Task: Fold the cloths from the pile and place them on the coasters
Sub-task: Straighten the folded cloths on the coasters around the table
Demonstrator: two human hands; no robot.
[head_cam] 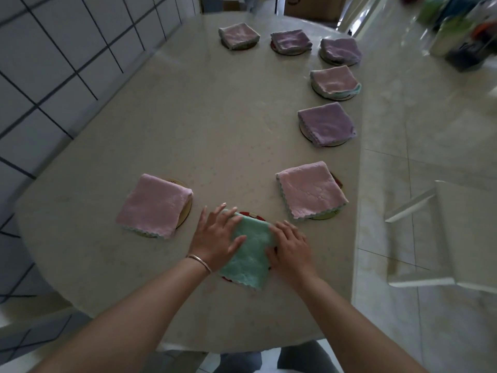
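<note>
left hand (215, 238) | right hand (291, 249) | flat on green cloth (250, 258); between them

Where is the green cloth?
The green cloth lies near the table's front edge, on a coaster, between both hands.

Most of the round red-rimmed coaster (252, 215) near the worktop's front edge is hidden under the folded green microfibre cloth (248, 255); only slivers show. Each coaster under the pink and purple cloths peeks out as a thin arc. At the far right, bright bottles and containers (457, 30) are blurred beyond telling and cut off by the frame's edge.
</note>
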